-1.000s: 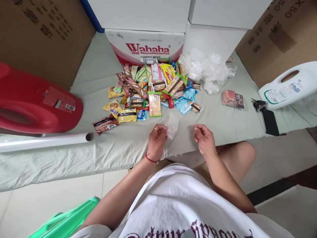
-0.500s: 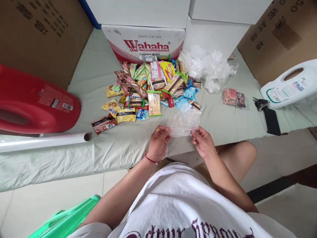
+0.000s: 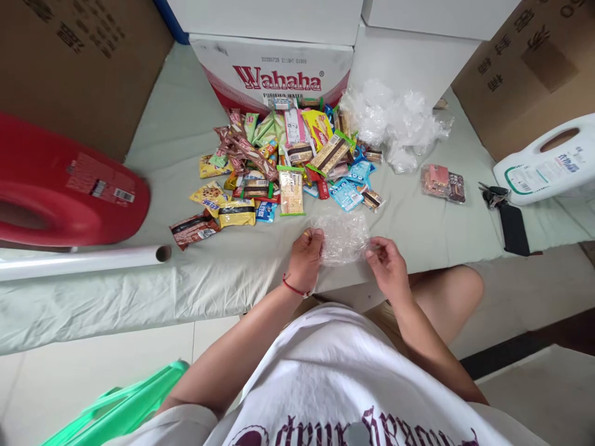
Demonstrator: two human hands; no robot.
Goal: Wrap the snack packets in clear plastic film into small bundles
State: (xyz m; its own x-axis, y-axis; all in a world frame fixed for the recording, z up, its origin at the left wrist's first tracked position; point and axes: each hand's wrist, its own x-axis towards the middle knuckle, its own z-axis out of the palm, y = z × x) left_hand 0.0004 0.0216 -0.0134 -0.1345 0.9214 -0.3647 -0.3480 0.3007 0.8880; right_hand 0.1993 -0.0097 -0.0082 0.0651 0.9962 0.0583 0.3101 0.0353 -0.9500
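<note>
The left hand (image 3: 305, 263) pinches one side of the clear plastic (image 3: 344, 240), near the snacks (image 3: 297, 153). Whether the right hand's (image 3: 389, 267) fingers grip the other side, the picture can't tell. Hard tugging could rip it.

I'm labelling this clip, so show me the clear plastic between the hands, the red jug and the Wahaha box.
Clear plastic (image 3: 344, 240): head view, on the middle of its crinkled surface.
Red jug (image 3: 103, 183): head view, on its label.
Wahaha box (image 3: 279, 78): head view, on the name printed across its front.
</note>
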